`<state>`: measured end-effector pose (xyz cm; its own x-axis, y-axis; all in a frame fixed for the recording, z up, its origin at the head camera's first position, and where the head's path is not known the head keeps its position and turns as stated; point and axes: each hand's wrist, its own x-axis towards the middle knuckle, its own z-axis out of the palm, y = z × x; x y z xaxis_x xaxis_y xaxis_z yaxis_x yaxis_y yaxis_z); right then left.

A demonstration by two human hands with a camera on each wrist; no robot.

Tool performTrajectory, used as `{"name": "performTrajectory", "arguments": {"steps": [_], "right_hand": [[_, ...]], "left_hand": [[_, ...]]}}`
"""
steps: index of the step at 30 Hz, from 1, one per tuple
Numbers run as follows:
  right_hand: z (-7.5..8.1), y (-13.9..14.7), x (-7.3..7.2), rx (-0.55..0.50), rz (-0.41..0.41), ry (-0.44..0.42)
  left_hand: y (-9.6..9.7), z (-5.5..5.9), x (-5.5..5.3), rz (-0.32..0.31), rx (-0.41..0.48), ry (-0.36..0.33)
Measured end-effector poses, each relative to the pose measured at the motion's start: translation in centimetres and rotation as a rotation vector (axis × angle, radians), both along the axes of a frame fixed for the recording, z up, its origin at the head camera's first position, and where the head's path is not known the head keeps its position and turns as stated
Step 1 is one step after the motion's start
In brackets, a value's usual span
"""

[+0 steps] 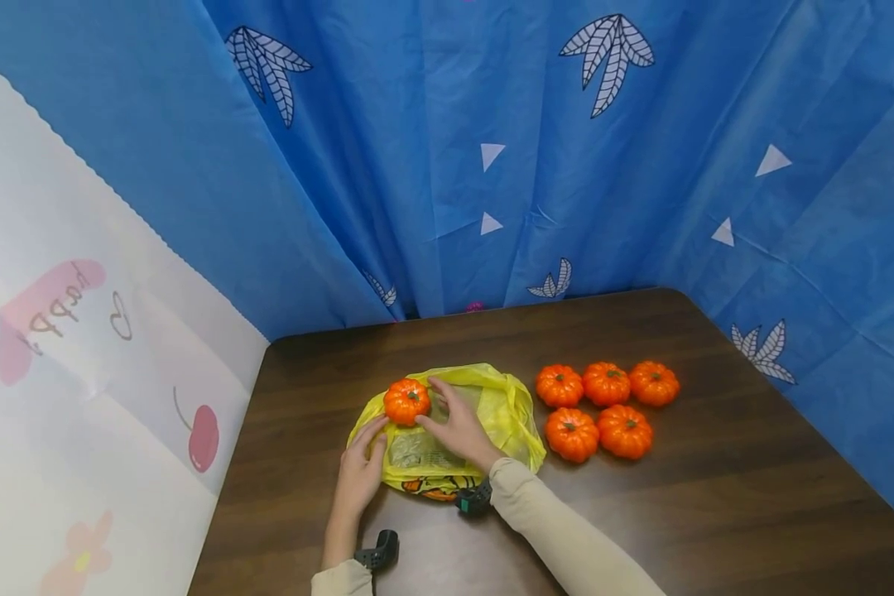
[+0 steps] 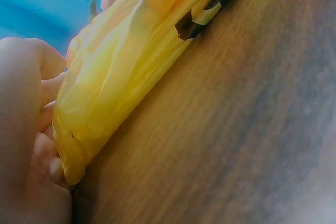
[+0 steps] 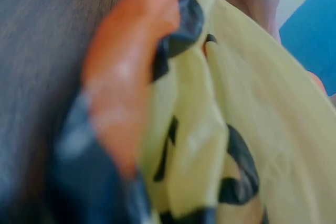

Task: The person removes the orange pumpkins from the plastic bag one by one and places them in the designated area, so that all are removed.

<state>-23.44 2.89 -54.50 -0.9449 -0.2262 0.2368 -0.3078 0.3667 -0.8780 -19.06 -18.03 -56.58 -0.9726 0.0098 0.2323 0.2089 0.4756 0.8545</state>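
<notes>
A small orange pumpkin [image 1: 407,402] with a green stem lies on the left part of a yellow plastic bag [image 1: 508,414]. The bag is spread on the table, its mouth wide and its front printed in black and orange. To the left, my left hand [image 1: 361,472] reaches along the bag's edge, its fingertips touching the plastic beside the pumpkin. My right hand [image 1: 463,426] hovers over the bag from the right. Its thumb and finger are spread at the pumpkin's right side; whether they touch it I cannot tell. In the left wrist view, yellow plastic [image 2: 105,98] partly hides the left fingers [image 2: 50,90].
Several more orange pumpkins [image 1: 607,384] stand in two rows right of the bag on the dark wooden table [image 1: 715,497]. A blue curtain [image 1: 454,165] hangs behind the table, and a white printed curtain [image 1: 104,348] hangs on the left.
</notes>
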Motion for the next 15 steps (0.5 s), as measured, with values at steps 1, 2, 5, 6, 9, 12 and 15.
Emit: {"name": "performTrajectory", "arguments": {"steps": [1,2,5,6,9,12,15], "right_hand": [[-0.1,-0.1,0.0,-0.001,0.0,-0.004],[-0.2,-0.2,0.0,0.003,0.001,-0.01],[-0.5,-0.3,0.0,0.013,0.013,-0.019],[-0.6,-0.3,0.0,0.015,0.019,-0.018],[-0.8,-0.3,0.1,0.036,0.032,0.002],[-1.0,-0.3,0.1,0.091,0.025,0.054],[-1.4,-0.3,0.2,0.15,-0.003,0.113]], "left_hand": [[0.0,-0.1,0.0,0.001,-0.003,0.005],[0.0,-0.1,0.0,0.002,-0.004,0.014],[0.1,-0.2,0.0,0.007,-0.018,0.027],[0.1,-0.3,0.0,0.009,-0.023,0.033],[0.1,-0.3,0.0,0.01,-0.034,0.043],[0.1,-0.2,0.0,0.008,-0.029,0.035],[0.0,-0.1,0.0,0.003,-0.021,0.016]]}}
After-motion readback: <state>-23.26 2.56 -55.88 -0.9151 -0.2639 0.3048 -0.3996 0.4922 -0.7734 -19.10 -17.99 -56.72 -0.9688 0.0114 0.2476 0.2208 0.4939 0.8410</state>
